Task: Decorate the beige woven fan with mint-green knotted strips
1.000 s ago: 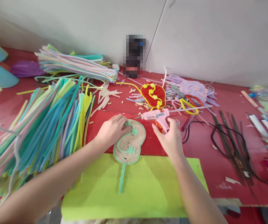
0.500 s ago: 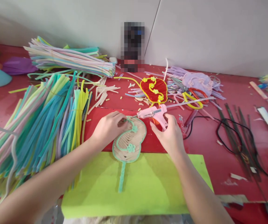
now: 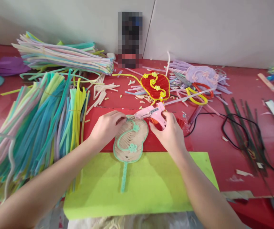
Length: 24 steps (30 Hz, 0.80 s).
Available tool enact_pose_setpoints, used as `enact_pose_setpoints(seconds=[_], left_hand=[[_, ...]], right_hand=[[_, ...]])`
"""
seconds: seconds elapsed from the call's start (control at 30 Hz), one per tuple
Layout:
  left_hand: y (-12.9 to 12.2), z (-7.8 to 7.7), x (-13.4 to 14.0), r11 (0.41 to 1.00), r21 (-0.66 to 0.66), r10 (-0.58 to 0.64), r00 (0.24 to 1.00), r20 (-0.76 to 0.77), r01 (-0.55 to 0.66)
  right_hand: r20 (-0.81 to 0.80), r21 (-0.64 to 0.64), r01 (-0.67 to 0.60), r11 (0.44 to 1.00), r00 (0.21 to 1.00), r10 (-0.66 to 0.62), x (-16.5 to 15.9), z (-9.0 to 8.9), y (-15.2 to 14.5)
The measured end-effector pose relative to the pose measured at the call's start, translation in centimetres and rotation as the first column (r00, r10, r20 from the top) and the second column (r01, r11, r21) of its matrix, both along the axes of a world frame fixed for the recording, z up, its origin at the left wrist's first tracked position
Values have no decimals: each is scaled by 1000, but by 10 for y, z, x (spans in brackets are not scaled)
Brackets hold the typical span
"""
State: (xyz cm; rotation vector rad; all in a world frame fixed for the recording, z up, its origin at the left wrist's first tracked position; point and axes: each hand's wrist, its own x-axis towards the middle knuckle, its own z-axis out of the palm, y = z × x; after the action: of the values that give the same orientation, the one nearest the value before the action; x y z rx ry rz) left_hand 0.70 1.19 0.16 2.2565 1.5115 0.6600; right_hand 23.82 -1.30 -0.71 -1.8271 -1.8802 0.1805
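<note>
Red tabletop [image 3: 208,135] runs across the frame against a pale wall [image 3: 187,31]. At centre lies the beige fan [image 3: 131,138], its handle [image 3: 124,178] over a lime-green board [image 3: 156,184]. The right hand [image 3: 170,133] grips a pink glue gun [image 3: 151,113], nozzle aimed at the fan's top edge. The left hand's [image 3: 108,125] fingertips rest there; whether they pinch the mint strip [image 3: 118,140] is unclear. If the nozzle is hot, a slip could burn those nearby fingertips; over-squeezing might smear glue.
</note>
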Motion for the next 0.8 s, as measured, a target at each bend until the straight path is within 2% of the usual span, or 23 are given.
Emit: enact_pose_setpoints(seconds=[0.8], left_hand=[[-1, 3, 1, 1000, -18, -4, 1000, -17, 3]], right_hand=[[195, 80, -15, 997, 981, -1, -5, 10, -5]])
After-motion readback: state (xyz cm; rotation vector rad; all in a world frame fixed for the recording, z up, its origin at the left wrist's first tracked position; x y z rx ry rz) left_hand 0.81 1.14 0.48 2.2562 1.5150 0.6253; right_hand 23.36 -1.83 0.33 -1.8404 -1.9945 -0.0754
